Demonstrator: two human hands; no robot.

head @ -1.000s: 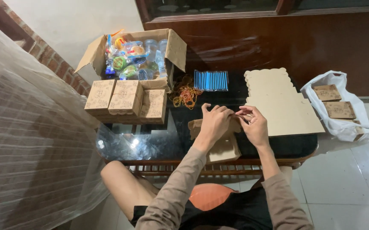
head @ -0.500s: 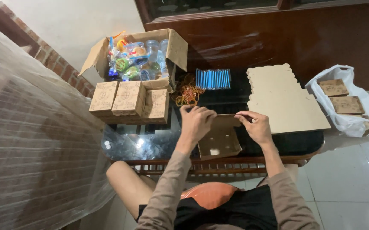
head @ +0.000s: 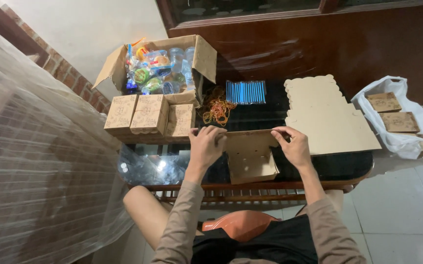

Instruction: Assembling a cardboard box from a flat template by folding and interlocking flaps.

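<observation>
A small brown cardboard box (head: 250,159) sits half-folded on the dark glass table (head: 348,168), its lid flap raised toward the far side. My left hand (head: 206,144) grips the flap's left end with bent fingers. My right hand (head: 293,146) pinches the flap's right end. Both hands hold the box between them, just above the table's near edge.
A stack of flat die-cut cardboard blanks (head: 326,115) lies right of the box. Three folded small boxes (head: 150,115) stand at left, behind them an open carton of snacks and water cups (head: 160,68). Rubber bands (head: 217,108), blue straws (head: 245,92), a white bag of boxes (head: 397,120).
The box has been opened out from a flatter shape: my hands moved apart to the ends of the flap, and the box's bottom now shows.
</observation>
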